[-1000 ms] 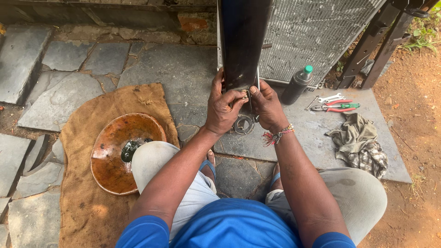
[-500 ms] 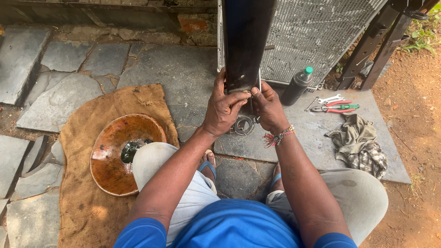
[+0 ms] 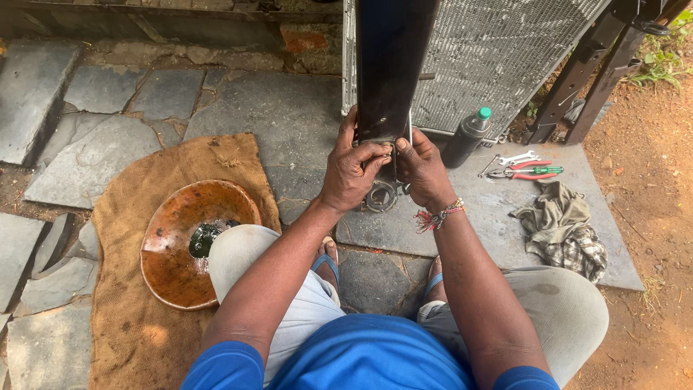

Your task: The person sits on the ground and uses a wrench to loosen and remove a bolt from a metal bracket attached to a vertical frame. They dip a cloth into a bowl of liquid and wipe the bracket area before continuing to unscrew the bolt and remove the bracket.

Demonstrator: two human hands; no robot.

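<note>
Dark upright panel (image 3: 393,65), long & flat, stands on end on the grey stone slab (image 3: 476,217), dead centre in front of the person, w/ its top out of frame. Both hands work at its lower end. Left hand (image 3: 350,170) wraps the panel's left edge, thumb up along the side, fingers (image 3: 372,153) curled & pressed together over the bottom of the face. Right hand (image 3: 422,170) sits just beside it on the right edge, fingers pressed together, tips pinching a small bit at the panel's bottom edge; can't tell what the bit is. The fingertips of the 2 hands nearly meet. Red thread bracelet (image 3: 440,214) on right wrist.

Directly below the hands, a dark round ring-shaped part (image 3: 380,196) lies on the slab, at the panel's foot.

Behind the panel: finned metal radiator (image 3: 498,50) leaning upright, w/ a dark bottle w/ green cap (image 3: 465,136) standing against its lower edge, near the right hand. Further right on the slab: red-handled pliers (image 3: 527,172) and a spanner (image 3: 518,157) just beside them, then a crumpled rag (image 3: 563,231).

Left of the person: burlap sack (image 3: 123,318) spread on the stone paving, carrying a rusty-orange shallow bowl (image 3: 180,245) w/ dark liquid in the middle. Bowl is well apart from the hands, touching the left knee in view.
</note>
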